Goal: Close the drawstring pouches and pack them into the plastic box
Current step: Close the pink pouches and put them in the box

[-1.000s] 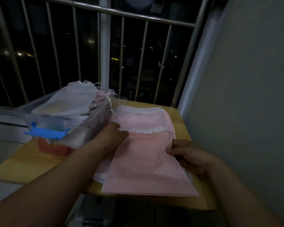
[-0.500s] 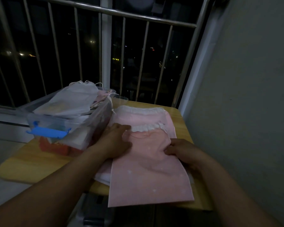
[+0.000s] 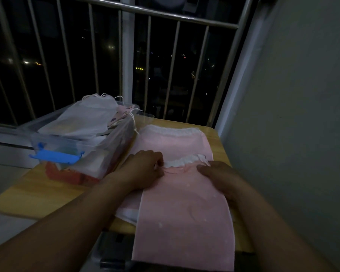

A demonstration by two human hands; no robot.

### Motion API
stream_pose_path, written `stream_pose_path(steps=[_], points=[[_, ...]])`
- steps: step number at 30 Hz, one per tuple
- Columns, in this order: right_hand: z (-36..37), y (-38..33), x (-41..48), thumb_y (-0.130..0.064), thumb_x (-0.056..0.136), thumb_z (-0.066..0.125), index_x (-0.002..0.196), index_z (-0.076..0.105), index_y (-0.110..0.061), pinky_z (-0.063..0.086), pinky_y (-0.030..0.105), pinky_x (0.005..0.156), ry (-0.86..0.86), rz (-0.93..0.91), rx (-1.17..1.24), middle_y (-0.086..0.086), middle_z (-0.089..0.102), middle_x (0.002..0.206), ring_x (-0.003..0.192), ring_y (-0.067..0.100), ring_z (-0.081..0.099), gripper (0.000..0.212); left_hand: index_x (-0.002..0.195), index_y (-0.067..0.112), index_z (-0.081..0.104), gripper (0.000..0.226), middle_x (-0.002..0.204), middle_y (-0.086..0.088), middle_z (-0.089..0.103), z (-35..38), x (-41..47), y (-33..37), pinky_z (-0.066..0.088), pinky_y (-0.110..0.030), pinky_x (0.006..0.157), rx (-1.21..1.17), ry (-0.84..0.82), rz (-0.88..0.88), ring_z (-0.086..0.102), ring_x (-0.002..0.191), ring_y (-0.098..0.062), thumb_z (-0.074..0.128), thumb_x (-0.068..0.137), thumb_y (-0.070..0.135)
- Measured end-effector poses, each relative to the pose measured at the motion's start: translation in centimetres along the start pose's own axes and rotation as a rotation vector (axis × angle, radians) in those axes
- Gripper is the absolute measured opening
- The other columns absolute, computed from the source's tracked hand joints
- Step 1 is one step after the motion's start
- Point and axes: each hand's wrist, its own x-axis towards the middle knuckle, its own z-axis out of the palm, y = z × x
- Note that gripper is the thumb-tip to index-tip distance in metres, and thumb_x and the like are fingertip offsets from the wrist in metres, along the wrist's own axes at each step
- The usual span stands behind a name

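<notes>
The pink pouch [image 3: 183,213] lies topmost on a small stack on the wooden table [image 3: 37,195]. Its bottom hangs over the near edge at 6 o'clock, and its white frilled mouth [image 3: 183,160] points toward 12. The left hand [image 3: 143,169] has its fingers curled tight, pinching the bunched left end of that frill. The right hand [image 3: 218,173] sits at the mouth's 3 o'clock end with fingers bent onto the cloth; in this dim light I cannot tell whether it grips a cord or only presses. The cloth looks thin, light and limp, so it is best held by the hem and cords, not the body. The plastic box [image 3: 53,142], already holding pouches, stands at 10 o'clock.
</notes>
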Motion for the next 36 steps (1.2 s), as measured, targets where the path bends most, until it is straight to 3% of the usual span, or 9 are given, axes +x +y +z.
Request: stream_pose_path(steps=[5, 9, 12, 17, 21, 27, 30, 33, 36], points=[[-0.1, -0.1, -0.2, -0.014, 0.09, 0.071, 0.098, 0.079, -0.014, 0.062, 0.048, 0.087, -0.033, 0.024, -0.056, 0.008, 0.08, 0.087, 0.085, 0.032, 0.077, 0.011, 0.089, 0.024, 0.057, 0.011, 0.091, 0.0, 0.063, 0.8, 0.1, -0.4, 0.046, -0.035, 0.074, -0.166, 0.101, -0.039, 0.059, 0.085, -0.022, 0.057, 0.099, 0.029], [-0.4, -0.1, -0.2, -0.004, 0.085, 0.065, 0.106, 0.077, -0.022, 0.062, 0.048, 0.088, -0.066, 0.021, -0.019, 0.008, 0.08, 0.095, 0.092, 0.034, 0.075, 0.03, 0.086, 0.009, 0.06, 0.022, 0.084, -0.018, 0.066, -0.6, 0.9, 0.6, 0.046, -0.033, 0.062, -1.156, 0.231, -0.502, 0.06, 0.07, -0.026, 0.05, 0.104, 0.012], [-0.6, 0.2, -0.1, -0.002, 0.086, 0.059, 0.114, 0.075, -0.029, 0.062, 0.037, 0.08, -0.089, 0.014, 0.072, 0.003, 0.08, 0.097, 0.094, 0.03, 0.074, 0.042, 0.103, 0.004, 0.061, 0.026, 0.088, -0.02, 0.065, -1.3, 1.2, 1.2, 0.053, -0.033, 0.06, -1.522, 0.192, -0.796, 0.062, 0.068, -0.027, 0.045, 0.108, 0.023], [-0.3, 0.2, 0.2, -0.005, 0.09, 0.06, 0.116, 0.075, -0.034, 0.06, 0.042, 0.09, -0.037, 0.005, 0.25, 0.002, 0.079, 0.104, 0.099, 0.031, 0.072, 0.041, 0.117, -0.003, 0.054, 0.043, 0.105, -0.022, 0.065, -0.9, 0.8, 0.6, 0.057, -0.041, 0.075, -1.556, -0.028, -0.784, 0.067, 0.092, -0.033, 0.06, 0.103, 0.038], [-0.3, -0.1, 0.4, -0.004, 0.093, 0.057, 0.107, 0.075, -0.031, 0.058, 0.036, 0.081, 0.007, -0.034, 0.387, 0.0, 0.079, 0.099, 0.097, 0.028, 0.072, 0.035, 0.097, 0.007, 0.061, 0.031, 0.077, -0.01, 0.059, -1.0, 0.7, 0.6, 0.052, -0.026, 0.058, -1.402, 0.153, -0.734, 0.059, 0.064, -0.022, 0.063, 0.1, 0.037], [-0.1, -0.3, 0.1, -0.004, 0.093, 0.057, 0.117, 0.075, -0.024, 0.058, 0.04, 0.09, -0.001, -0.045, 0.436, 0.005, 0.079, 0.109, 0.102, 0.03, 0.073, 0.036, 0.103, 0.014, 0.065, 0.059, 0.113, -0.017, 0.072, -1.5, 0.0, 1.3, 0.058, -0.048, 0.092, -1.27, 0.026, -0.666, 0.071, 0.1, -0.039, 0.063, 0.086, 0.07], [0.4, -0.1, 0.0, -0.013, 0.093, 0.06, 0.125, 0.073, -0.022, 0.054, 0.05, 0.103, -0.084, -0.047, 0.357, 0.008, 0.078, 0.114, 0.108, 0.033, 0.072, 0.036, 0.093, 0.01, 0.07, 0.049, 0.098, -0.018, 0.073, -1.1, -0.3, 1.4, 0.059, -0.054, 0.089, -1.222, 0.045, -0.584, 0.072, 0.091, -0.04, 0.066, 0.087, 0.059], [0.6, -0.4, -0.4, -0.04, 0.097, 0.067, 0.131, 0.07, -0.023, 0.052, 0.047, 0.107, -0.099, -0.064, 0.366, 0.002, 0.075, 0.122, 0.113, 0.026, 0.071, 0.038, 0.072, 0.018, 0.063, 0.037, 0.075, -0.012, 0.06, -0.6, -0.2, 1.2, 0.048, -0.036, 0.07, -1.187, 0.062, -0.496, 0.057, 0.068, -0.026, 0.066, 0.094, 0.047], [0.8, -0.8, -0.7, -0.049, 0.097, 0.066, 0.128, 0.07, -0.026, 0.051, 0.043, 0.108, -0.053, -0.092, 0.38, -0.005, 0.072, 0.127, 0.114, 0.02, 0.07, 0.039, 0.083, 0.016, 0.075, 0.026, 0.073, 0.002, 0.068, -0.5, -0.2, 1.4, 0.045, -0.025, 0.064, -1.243, 0.065, -0.435, 0.058, 0.065, -0.018, 0.061, 0.1, 0.028]])
